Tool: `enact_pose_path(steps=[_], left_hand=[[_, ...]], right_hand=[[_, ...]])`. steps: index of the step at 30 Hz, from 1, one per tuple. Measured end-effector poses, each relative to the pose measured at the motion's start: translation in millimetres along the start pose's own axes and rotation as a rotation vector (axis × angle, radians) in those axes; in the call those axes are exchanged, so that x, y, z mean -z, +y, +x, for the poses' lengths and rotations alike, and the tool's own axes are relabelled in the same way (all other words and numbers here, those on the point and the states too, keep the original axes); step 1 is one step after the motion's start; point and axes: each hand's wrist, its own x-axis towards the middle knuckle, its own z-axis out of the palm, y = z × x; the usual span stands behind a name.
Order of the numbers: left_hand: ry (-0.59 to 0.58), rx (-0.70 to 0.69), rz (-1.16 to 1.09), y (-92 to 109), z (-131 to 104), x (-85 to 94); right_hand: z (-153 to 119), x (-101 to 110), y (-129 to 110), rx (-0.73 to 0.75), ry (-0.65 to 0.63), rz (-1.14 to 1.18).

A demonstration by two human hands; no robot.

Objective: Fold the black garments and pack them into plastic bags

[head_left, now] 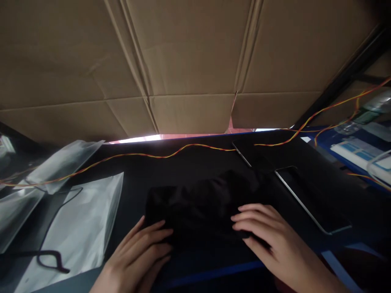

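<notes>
1. No lettering, brand or number could be made out; what print there was came out blurred or too small.
2. A clear plastic bottle [377,106], lying at the right, carried a green label [366,116]; its wording was too soft to read.
3. The white-and-blue package [351,151], near the bottle, had pale blue printed blocks on its upper face, and any writing among them was illegible.
4. On the front frosted bag [82,219], at the left, a small dark spot [27,280] showed near the bottom corner; whether it was a printed mark could not be told.
</notes>
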Motion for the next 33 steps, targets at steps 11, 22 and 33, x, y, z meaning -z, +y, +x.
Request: enact_pose_path(steps=[11,22,33], left_hand=[[0.097,0.32,0.004,6,31,28.6],[-0.159,0.291,-0.122,-22,33,40.4],[0.035,0.099,0.149,11,80,8.1]], right_hand=[[23,-12,-13,-0.282,0.093,0.109],[29,8,-16,-0.363,-0.018,0.328],[44,-22,-38,-0.01,0.333,-0.199]])
